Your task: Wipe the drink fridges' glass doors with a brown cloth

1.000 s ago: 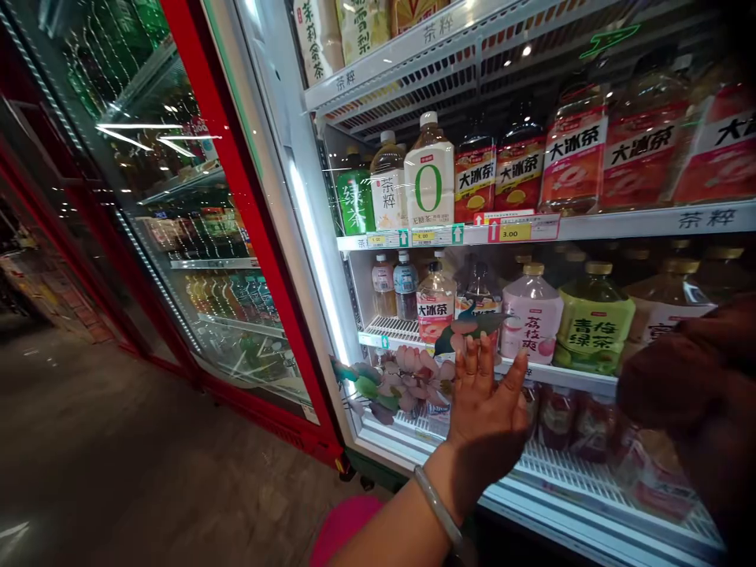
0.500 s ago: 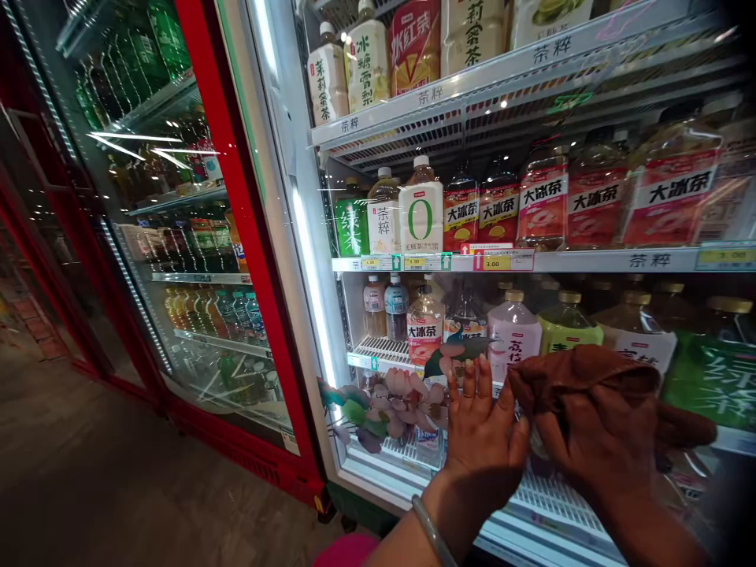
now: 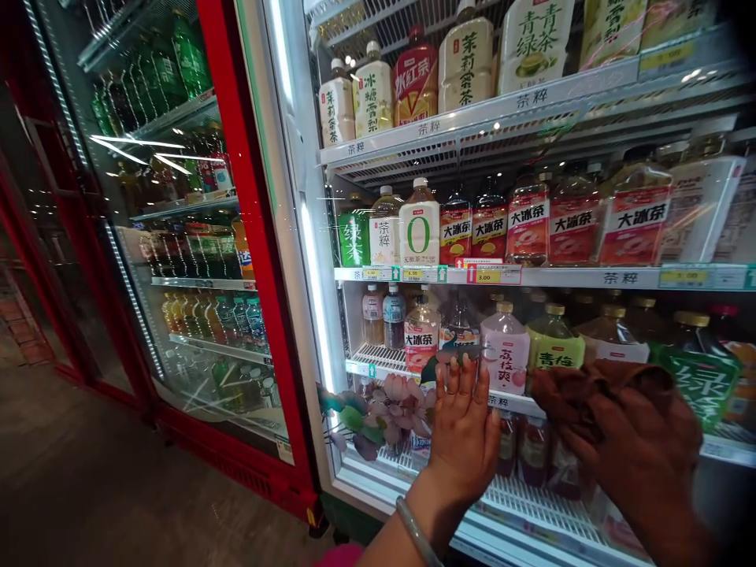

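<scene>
My left hand lies flat with its fingers stretched upward against the glass door of a drinks fridge, next to a flower decoration on the glass. A bangle circles the left wrist. My right hand, further right, has its fingers on a crumpled brown cloth and presses it to the glass. Behind the glass, near the hands, stand a pink-labelled bottle and a green-labelled bottle.
Shelves of bottles fill the lit fridge, with price tags on the shelf edge. At the left is a second fridge with a red frame, also holding bottles. The grey floor shows at the lower left.
The view has tilted up a little. My right hand and the cloth have shifted right, away from my left hand, which stays flat beside the flowers.
</scene>
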`<state>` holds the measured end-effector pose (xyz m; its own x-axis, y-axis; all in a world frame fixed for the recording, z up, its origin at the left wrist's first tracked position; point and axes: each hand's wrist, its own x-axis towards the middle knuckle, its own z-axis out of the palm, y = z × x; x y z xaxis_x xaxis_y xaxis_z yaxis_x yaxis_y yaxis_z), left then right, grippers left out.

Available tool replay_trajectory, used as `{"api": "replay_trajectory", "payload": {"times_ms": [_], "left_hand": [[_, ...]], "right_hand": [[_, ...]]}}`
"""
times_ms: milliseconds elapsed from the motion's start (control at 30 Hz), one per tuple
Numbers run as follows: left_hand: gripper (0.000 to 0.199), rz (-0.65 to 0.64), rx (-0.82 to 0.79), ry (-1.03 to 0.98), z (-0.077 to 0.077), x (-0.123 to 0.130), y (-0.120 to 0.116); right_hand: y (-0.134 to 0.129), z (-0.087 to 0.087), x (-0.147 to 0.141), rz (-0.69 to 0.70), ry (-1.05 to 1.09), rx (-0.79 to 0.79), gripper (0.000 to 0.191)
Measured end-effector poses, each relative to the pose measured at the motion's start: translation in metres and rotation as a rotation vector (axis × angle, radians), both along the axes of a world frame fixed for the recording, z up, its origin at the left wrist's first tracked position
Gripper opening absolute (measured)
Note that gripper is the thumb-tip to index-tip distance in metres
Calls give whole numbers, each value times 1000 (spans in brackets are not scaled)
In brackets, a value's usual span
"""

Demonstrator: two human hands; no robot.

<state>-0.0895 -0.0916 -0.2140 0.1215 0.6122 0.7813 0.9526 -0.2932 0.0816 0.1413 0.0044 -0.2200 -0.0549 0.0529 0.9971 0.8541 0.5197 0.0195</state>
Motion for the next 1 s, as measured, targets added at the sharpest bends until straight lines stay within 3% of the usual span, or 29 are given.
{"api": "replay_trajectory", "payload": {"times_ms": [100,200,267,333,467,533,600,800,867,1000], "left_hand": [[85,23,-7,-9,-4,-3,-2],[89,24,-14,-26,-9,-5,-2],[93,24,-12,-44,-10,-7,-1],[93,35,1,-60,-10,-9,-1],[93,52,34,-57,-8,-10,-1],[93,38,45,-36,-9,-8,1],[93,16,57,-15,-13,-5,4],[97,-9,29,-46,-21,11,12],[97,14,42,-52,-22,14,14],[100,51,76,-8,-25,16,18]], "right_hand": [[-15,-3,-30,-84,-41,19,39],[-34,-7,-66,9,-192,2,29],[-39,-2,-75,93,-258,-8,26],[-35,9,-65,95,-207,-21,25],[-14,35,-12,-103,58,39,33],[-11,40,2,-163,100,53,33],[-16,35,-5,-135,65,69,30],[-45,14,-69,220,-151,6,24],[-44,22,-64,195,-162,2,24],[-31,47,-24,0,-43,9,33]]}}
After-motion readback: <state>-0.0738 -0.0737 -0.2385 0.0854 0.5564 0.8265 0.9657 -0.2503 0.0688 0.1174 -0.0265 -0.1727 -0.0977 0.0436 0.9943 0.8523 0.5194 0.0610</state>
